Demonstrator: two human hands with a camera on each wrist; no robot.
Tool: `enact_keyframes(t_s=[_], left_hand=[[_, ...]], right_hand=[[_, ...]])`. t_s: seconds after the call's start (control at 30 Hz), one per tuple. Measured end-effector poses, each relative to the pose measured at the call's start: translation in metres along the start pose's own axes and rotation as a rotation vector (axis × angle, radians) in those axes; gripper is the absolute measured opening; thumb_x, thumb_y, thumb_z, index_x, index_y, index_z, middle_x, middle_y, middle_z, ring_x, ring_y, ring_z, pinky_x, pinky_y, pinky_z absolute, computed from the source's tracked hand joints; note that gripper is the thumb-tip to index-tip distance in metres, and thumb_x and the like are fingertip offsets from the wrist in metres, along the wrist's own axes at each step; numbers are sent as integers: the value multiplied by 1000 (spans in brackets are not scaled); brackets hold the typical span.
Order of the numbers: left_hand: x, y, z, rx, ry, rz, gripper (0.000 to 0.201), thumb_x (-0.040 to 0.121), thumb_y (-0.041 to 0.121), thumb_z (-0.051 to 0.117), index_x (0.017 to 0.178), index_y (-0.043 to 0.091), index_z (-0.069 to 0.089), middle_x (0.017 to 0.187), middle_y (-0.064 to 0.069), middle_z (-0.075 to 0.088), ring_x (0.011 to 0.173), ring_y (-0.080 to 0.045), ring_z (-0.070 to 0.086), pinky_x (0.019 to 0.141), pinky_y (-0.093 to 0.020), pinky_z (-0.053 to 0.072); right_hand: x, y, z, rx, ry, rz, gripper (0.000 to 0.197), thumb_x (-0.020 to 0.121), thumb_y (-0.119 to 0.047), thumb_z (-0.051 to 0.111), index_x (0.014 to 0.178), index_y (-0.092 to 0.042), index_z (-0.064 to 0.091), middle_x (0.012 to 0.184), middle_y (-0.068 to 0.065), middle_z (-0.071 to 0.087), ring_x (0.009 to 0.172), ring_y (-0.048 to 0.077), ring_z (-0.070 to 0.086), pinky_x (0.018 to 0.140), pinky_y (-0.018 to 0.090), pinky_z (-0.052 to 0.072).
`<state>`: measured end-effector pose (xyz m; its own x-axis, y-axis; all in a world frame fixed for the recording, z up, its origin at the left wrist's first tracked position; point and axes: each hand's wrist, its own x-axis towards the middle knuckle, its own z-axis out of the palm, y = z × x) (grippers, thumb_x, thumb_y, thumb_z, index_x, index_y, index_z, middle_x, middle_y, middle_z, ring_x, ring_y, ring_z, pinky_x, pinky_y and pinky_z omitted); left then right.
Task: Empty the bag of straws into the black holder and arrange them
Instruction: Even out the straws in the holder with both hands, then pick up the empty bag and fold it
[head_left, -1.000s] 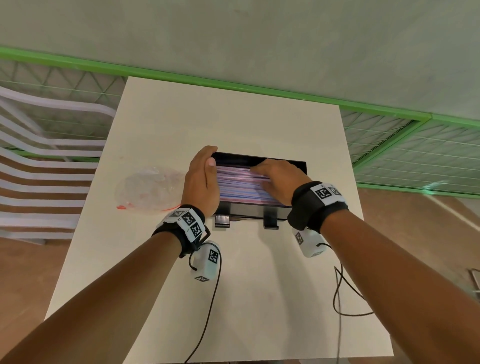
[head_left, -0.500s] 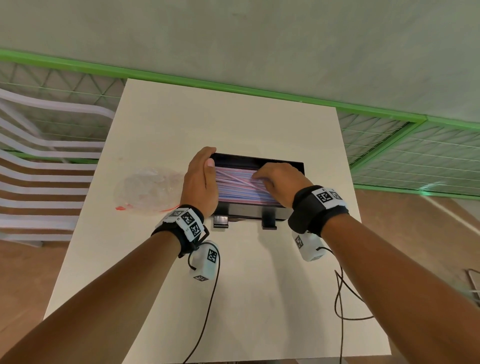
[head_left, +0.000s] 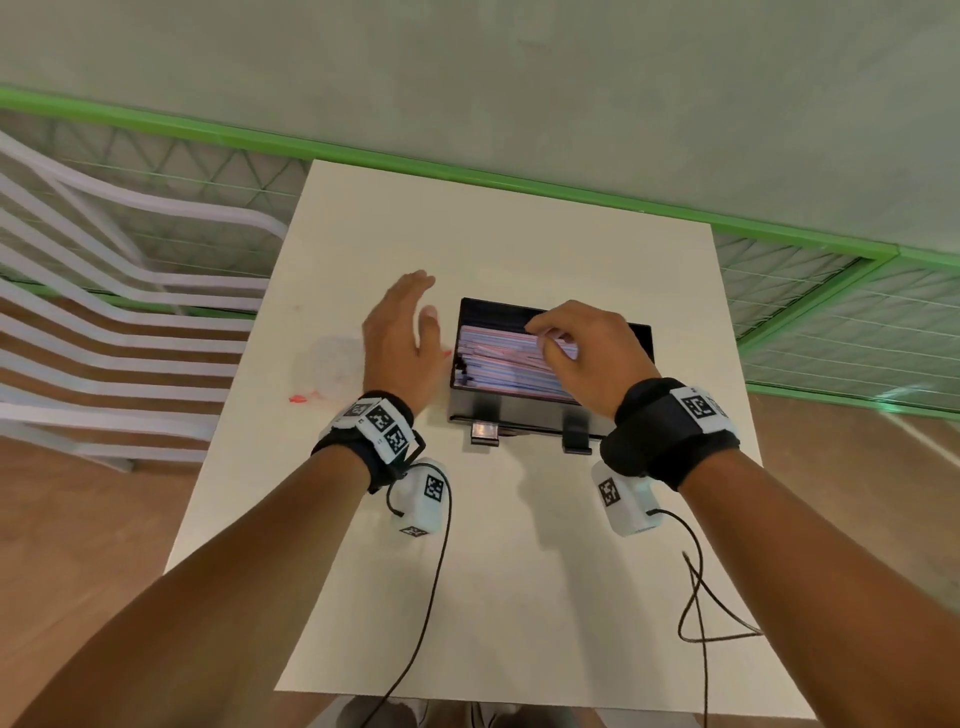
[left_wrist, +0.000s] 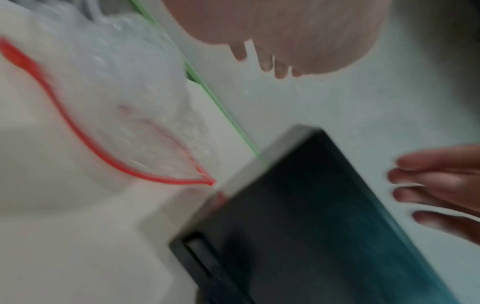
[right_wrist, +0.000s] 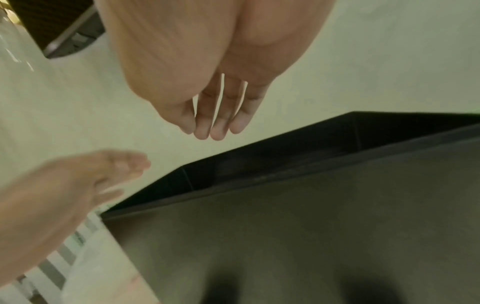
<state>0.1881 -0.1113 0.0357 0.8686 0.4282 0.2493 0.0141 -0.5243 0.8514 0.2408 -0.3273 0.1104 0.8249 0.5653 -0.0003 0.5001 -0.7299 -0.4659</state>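
Both hands have lifted off the straws since a second ago, the left one swinging out to the side.

Nearest, the black holder (head_left: 524, 415) stands mid-table (head_left: 519, 597) with the pink and blue straws (head_left: 498, 364) lying flat inside. Above them the right hand (head_left: 582, 348) hovers, fingers loosely curled, gripping nothing. The left hand (head_left: 402, 332) hangs just left of the holder, fingers straight and together. Farther left, the empty bag (left_wrist: 109, 98) lies on the table.

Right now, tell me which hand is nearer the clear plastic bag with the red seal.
Left. The left hand hovers open right beside the bag; the right hand is over the black holder.
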Motion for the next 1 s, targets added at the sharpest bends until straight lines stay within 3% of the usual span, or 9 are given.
enact_keyframes(t_s=[0.1, 0.23, 0.37, 0.47, 0.57, 0.63, 0.73, 0.87, 1.0], left_hand=[[0, -35, -26, 370, 68, -234, 51, 89, 31, 56, 139, 20, 52, 156, -10, 41, 147, -32, 32, 119, -55, 20], [-13, -70, -42, 649, -211, -562, 77, 76, 57, 69, 143, 37, 38, 166, -9, 9, 154, -38, 5, 119, -60, 9], [-17, -85, -52, 366, -192, -596, 39, 86, 23, 70, 122, 15, 58, 142, -17, 45, 131, -41, 47, 103, -47, 42], [-14, -78, -75, 215, -10, -645, 31, 89, 14, 62, 117, 3, 60, 126, -19, 59, 118, -37, 57, 95, -38, 45], [-6, -57, -108, 90, 194, -563, 7, 86, 1, 57, 93, 2, 60, 95, -14, 63, 90, -30, 60, 75, -34, 46], [-1, -34, -126, -12, 266, -478, 15, 83, -8, 52, 82, 7, 56, 82, -14, 59, 80, -29, 59, 69, -34, 44], [-1, 26, -132, -372, 150, -402, 11, 87, 7, 51, 79, 14, 55, 72, -6, 65, 72, -22, 65, 68, -30, 51], [-6, 94, -96, -464, -207, -238, 9, 87, -3, 53, 81, 4, 51, 81, -28, 60, 74, -22, 57, 66, -37, 49], [-13, 122, -57, -297, -444, -51, 18, 89, 2, 65, 86, 9, 49, 89, -17, 57, 75, -16, 51, 65, -28, 42]], right_hand=[[-11, -21, 2, 37, 108, -85, 19, 98, -13, 59, 114, -15, 70, 116, 3, 65, 104, 17, 62, 95, 27, 48], [-34, -58, 19, 75, 123, -215, 18, 95, -8, 61, 109, -11, 72, 112, 4, 64, 100, 18, 63, 87, 26, 51], [-57, -96, 50, 113, -31, -337, 17, 95, -12, 61, 107, -14, 73, 106, 1, 64, 89, 9, 60, 79, 23, 51], [-62, -111, 67, 144, -119, -309, 21, 97, -17, 58, 114, -18, 70, 114, -1, 62, 99, 14, 62, 85, 33, 54], [-53, -125, 72, 245, -96, -196, 35, 100, -27, 58, 134, -24, 58, 137, -2, 49, 124, 8, 49, 103, 34, 47], [-45, -138, 66, 354, -75, -74, 52, 100, -43, 54, 149, -35, 39, 157, -4, 29, 143, 7, 28, 114, 34, 37], [-28, -153, 55, 574, -16, 38, 67, 100, -55, 43, 158, -40, 13, 168, -8, 11, 154, 10, 9, 121, 35, 20], [-21, -141, 36, 960, 78, 91, 58, 104, -34, 47, 157, -26, 25, 153, 4, 48, 140, 22, 47, 116, 46, 39], [-47, -101, 4, 870, 264, 178, 29, 101, -14, 57, 130, -22, 56, 117, -2, 69, 109, 12, 64, 93, 28, 53]])
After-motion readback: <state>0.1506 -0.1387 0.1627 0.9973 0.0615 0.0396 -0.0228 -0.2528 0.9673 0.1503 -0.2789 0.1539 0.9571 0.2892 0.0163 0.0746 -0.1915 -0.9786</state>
